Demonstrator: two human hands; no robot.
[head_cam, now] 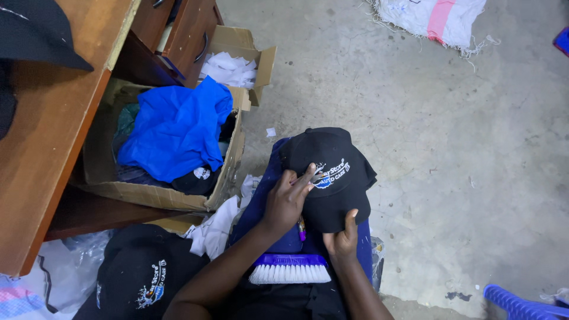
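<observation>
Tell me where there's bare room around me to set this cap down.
Bare concrete floor right of the black cap, up to the white sack. Crowded left: cardboard box with blue cloth, wooden desk, second cap.

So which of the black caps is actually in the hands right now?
The black cap on the lap, held by both hands; the second cap lies untouched at lower left.

Matt black cloth cap (332, 178), white-bristled purple plastic brush (290, 268), rough grey concrete floor (462, 154), glossy wooden desk (53, 118)
</observation>
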